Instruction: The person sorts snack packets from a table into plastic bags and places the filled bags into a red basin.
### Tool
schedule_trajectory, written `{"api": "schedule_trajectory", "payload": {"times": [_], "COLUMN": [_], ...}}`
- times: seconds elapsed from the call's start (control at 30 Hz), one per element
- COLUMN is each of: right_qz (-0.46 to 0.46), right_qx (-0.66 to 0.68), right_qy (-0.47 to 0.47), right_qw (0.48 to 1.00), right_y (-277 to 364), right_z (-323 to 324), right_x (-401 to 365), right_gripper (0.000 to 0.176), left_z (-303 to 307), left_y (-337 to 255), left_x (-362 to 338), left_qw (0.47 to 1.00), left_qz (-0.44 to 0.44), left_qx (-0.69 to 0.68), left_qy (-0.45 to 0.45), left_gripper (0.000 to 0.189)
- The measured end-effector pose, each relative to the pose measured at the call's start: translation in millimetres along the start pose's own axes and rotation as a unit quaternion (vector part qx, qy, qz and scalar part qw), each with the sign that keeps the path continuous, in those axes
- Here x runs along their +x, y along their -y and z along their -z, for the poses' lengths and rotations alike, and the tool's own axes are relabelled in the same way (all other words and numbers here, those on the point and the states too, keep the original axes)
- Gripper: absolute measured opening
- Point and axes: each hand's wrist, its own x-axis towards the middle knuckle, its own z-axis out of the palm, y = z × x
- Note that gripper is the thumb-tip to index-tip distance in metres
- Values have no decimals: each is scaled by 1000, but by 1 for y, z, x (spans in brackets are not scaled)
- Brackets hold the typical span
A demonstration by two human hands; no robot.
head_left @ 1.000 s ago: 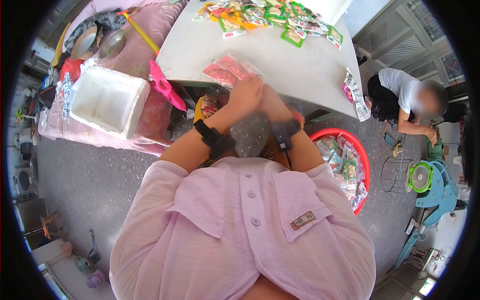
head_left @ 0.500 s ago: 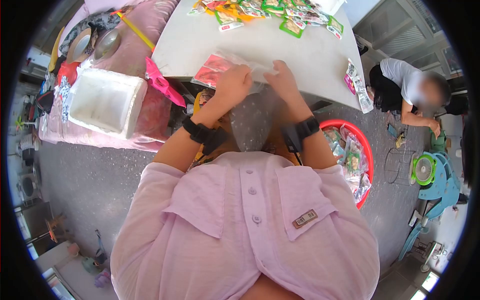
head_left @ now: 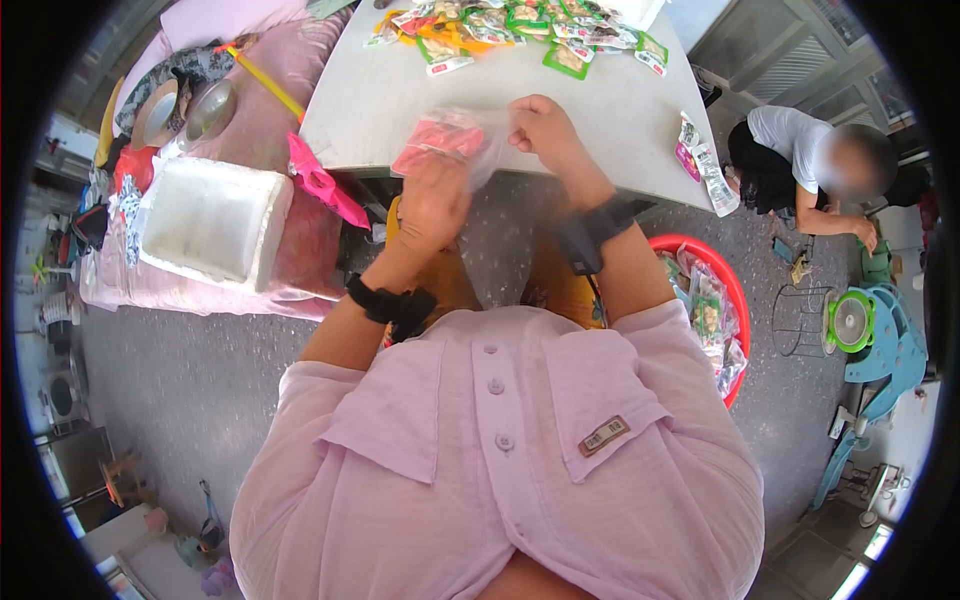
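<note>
At the table's near edge, a clear plastic bag (head_left: 486, 152) with a red packet (head_left: 436, 138) inside is held between my hands. My left hand (head_left: 436, 205) is closed around the lower part of the bag, its fingers partly hidden. The right edge of the bag meets my right hand (head_left: 545, 135), where thumb and fingers are pinched on the thin film. Behind them on the white table (head_left: 370, 110) lies a pile of small food packets (head_left: 530, 22), mostly green and orange.
A red basin (head_left: 738, 330) full of packets stands at my right. Long packets (head_left: 706, 165) lie at the table's right edge. A white foam box (head_left: 215, 222) and pink bag (head_left: 325, 182) are on the left. A person (head_left: 795, 150) crouches at right near a green fan (head_left: 851, 322).
My left hand has moved left and down, over the lower part of the bag. My right hand has shifted left and up, and the bag's clear film is pulled more upright.
</note>
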Motion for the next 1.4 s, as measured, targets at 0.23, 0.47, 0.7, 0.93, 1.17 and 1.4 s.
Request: {"api": "schedule_trajectory", "payload": {"times": [0.23,0.47,0.7,0.93,1.17,1.4], "right_qz": [78,148,275,230,49,-172], "right_qx": [-53,-256,-412,-346,-305,-276], "right_qy": [67,82,75,20,-280,-465], "right_qw": [993,952,865,909,909,824], "right_y": [73,90,50,8,-21,-71], "right_z": [14,50,51,95,241,323], "right_x": [-14,-81,-166,-207,-339,-463], "right_gripper": [17,33,36,12,10,14], "left_z": [44,46,40,-8,-41,-70], "left_y": [17,-17,-68,-73,-42,24], "left_x": [62,85,62,39,21,-36], "left_qw": [903,764,820,770,751,768], "left_qz": [257,309,232,229,335,358], "left_qx": [-342,-567,-460,-500,-460,-347], "left_qy": [-35,6,250,325,335,401], "left_gripper": [12,8,12,17,16,16]}}
